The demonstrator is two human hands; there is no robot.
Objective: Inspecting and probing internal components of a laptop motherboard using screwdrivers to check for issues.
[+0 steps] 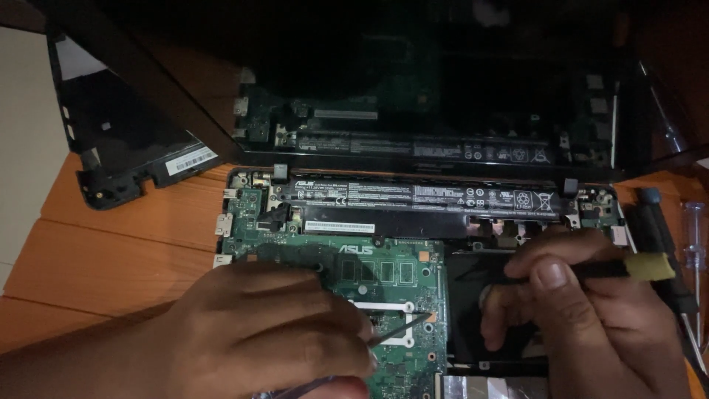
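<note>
An opened laptop lies on a wooden table, with its green circuit board (391, 270) and long black battery (421, 198) exposed. My left hand (273, 332) rests on the board's near left part and holds thin metal tweezers (402, 325), whose tips point right at a small spot on the board. My right hand (583, 310) hovers over the dark drive bay (465, 295) and grips a slim black tool with a yellow band (642, 267), held roughly level.
The laptop's glossy screen (443, 81) stands open behind and mirrors the board. A removed black cover panel (125, 140) lies at the back left. Screwdrivers (690, 251) rest at the right edge of the wooden table (111, 251).
</note>
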